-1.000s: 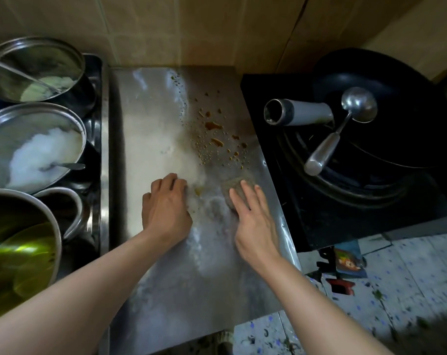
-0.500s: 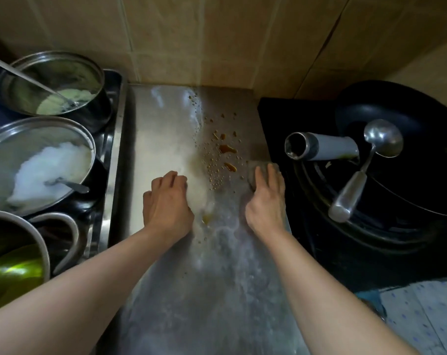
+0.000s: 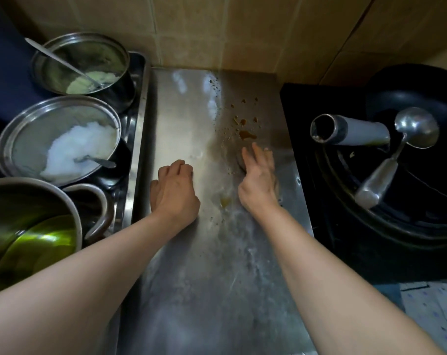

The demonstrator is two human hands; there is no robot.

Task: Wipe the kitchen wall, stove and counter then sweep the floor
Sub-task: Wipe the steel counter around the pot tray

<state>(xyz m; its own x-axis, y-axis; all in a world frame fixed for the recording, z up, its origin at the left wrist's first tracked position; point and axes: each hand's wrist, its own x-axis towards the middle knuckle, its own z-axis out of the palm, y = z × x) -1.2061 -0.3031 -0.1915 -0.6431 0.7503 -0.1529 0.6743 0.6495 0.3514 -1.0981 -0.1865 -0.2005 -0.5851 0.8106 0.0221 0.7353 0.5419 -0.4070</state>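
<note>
Both hands lie on the steel counter [image 3: 191, 265]. The left hand [image 3: 175, 192] rests there with its fingers curled under, knuckles up, and it holds nothing that I can see. The right hand [image 3: 258, 180] is flat, fingers straight and a little spread, and it presses on a scrubbing pad [image 3: 240, 161]; only a dark edge of the pad shows at the left side of the fingers, the rest is hidden under the hand and blurred. Just beyond the fingertips of this hand are brown spots of sauce [image 3: 246, 134] on the counter, and one yellowish spot [image 3: 225, 202] lies between the two wrists. The surface near the hands looks wet and whitish.

On the left of the counter stand three metal vessels: a pot with a pale green paste and a spoon [image 3: 81, 65], a pot with a white mass and a spoon [image 3: 61, 139], and a big pot with yellow-green liquid [image 3: 25, 239]. On the right is the black stove [image 3: 345, 226] with a black wok [image 3: 422, 98]; a steel ladle [image 3: 401, 149] lies in it. The tiled wall [image 3: 217, 32] stands behind the counter.
</note>
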